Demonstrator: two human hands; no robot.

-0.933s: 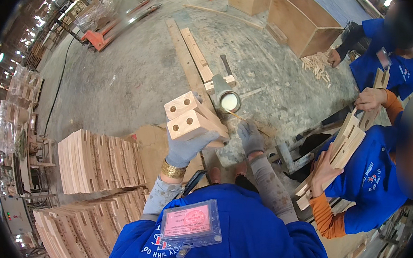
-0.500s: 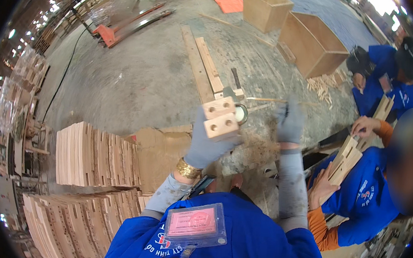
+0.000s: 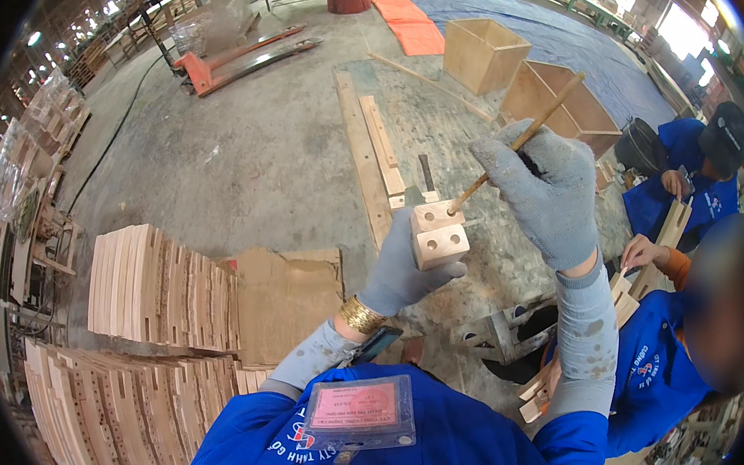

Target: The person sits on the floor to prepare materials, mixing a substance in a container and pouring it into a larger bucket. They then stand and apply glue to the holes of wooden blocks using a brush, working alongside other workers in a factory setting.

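My left hand point(image 3: 397, 274), in a grey glove, is closed around two pale wooden pieces point(image 3: 441, 248) held side by side. Their end faces point up, each with round drilled holes. My right hand point(image 3: 549, 198), gloved too, grips a thin wooden stick point(image 3: 563, 97) that slants down to the left. The stick's lower tip meets a hole in the farther piece; how deep it sits I cannot tell. Just beyond the pieces lies a dark-handled tool point(image 3: 426, 172), its lower part hidden.
Stacked wooden parts point(image 3: 162, 290) stand at my left beside flat cardboard point(image 3: 289, 291). Long boards point(image 3: 362, 157) lie on the floor ahead, with plywood boxes point(image 3: 484, 58) farther off. An orange pallet jack point(image 3: 199, 72) is at far left. Two co-workers point(image 3: 663, 369) handle wooden parts at right.
My right hand has come up and inward from the right, bringing the stick to the farther piece's hole. My left hand has shifted slightly right, still holding the wooden pieces.
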